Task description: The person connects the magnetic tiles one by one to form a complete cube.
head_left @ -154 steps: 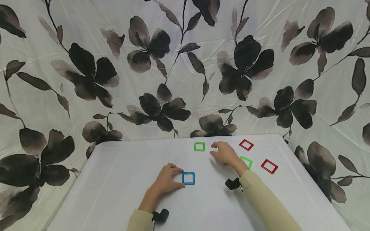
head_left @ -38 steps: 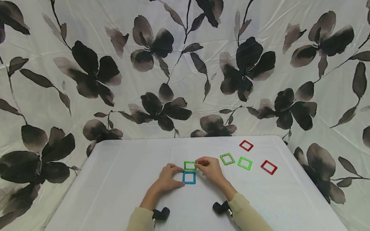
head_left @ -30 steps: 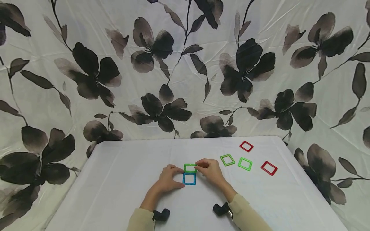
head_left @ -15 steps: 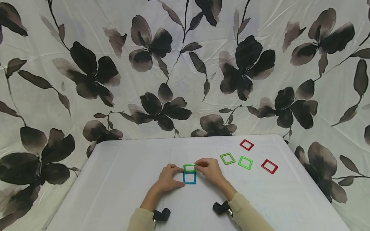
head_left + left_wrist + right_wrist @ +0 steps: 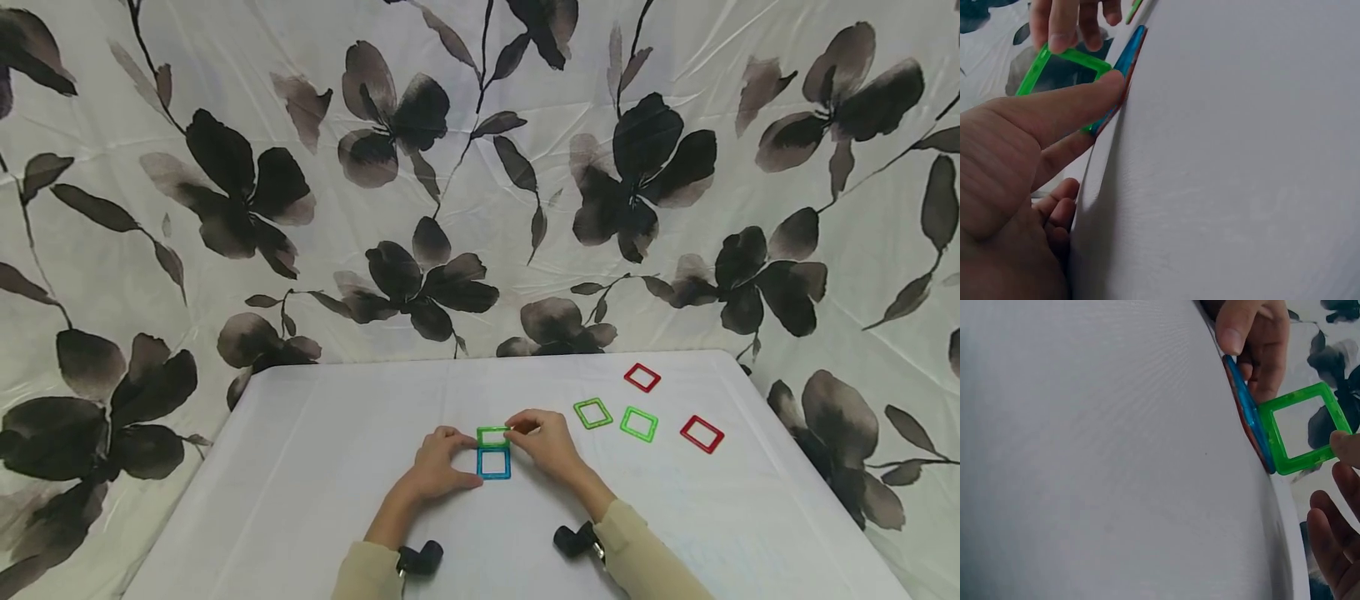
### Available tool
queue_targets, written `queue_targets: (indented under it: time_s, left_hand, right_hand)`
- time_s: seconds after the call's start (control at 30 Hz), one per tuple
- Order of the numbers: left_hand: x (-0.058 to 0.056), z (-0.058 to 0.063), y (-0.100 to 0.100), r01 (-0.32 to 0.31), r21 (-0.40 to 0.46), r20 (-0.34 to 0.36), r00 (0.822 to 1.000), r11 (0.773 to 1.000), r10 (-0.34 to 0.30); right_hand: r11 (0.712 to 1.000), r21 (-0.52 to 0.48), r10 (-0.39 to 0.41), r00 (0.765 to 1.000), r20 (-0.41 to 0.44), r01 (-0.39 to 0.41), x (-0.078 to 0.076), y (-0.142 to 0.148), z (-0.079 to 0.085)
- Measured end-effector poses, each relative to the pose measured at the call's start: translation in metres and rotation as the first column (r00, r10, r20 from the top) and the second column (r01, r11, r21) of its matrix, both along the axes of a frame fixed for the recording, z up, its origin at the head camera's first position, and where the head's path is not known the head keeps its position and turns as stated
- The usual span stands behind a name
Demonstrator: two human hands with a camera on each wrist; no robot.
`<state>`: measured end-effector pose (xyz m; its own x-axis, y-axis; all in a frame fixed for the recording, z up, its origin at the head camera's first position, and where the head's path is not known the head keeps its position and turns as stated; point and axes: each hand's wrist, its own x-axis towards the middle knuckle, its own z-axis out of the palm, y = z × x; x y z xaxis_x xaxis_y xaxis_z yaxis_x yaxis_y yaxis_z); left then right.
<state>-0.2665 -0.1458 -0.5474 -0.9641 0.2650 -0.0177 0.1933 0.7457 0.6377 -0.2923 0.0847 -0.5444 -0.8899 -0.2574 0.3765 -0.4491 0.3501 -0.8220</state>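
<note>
In the head view my left hand (image 5: 438, 462) holds a blue square magnetic tile (image 5: 493, 477) by its left side, thumb at the near edge and a finger at the far edge. The blue tile lies flat, and a red layer (image 5: 1241, 419) shows beneath it in the right wrist view. A green square magnetic tile (image 5: 1297, 395) stands upright along the far edge of the blue one. My right hand (image 5: 551, 442) pinches this green tile at its upper right corner between thumb and finger. The other right fingers are bent and hold nothing.
Right of the hands lie two loose green tiles, one darker (image 5: 587, 402) and one lighter (image 5: 642, 413). Farther right are a red tile (image 5: 651, 370) near the back edge and another red tile (image 5: 710, 425). A floral curtain (image 5: 420, 283) hangs behind the white table (image 5: 300, 500).
Earlier my right hand reached with parted fingers near a green tile at the back. It has since brought that tile down onto the blue tile's far edge. The left hand stayed put.
</note>
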Motion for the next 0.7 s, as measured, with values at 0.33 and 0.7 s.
queue_targets:
  time_s: [0.33, 0.7]
  left_hand:
    - [-0.007, 0.002, -0.004, -0.008, 0.209, -0.022, 1.0, 0.978, 0.013]
    - [-0.011, 0.005, -0.003, 0.0, 0.253, -0.027, 1.0, 0.967, 0.008]
  right_hand:
    - [0.996, 0.091, 0.003, 1.0, 0.003, -0.004, 0.001, -0.002, 0.009]
    - [0.978, 0.207, 0.013, 0.998, -0.067, 0.001, -0.007, -0.009, 0.016]
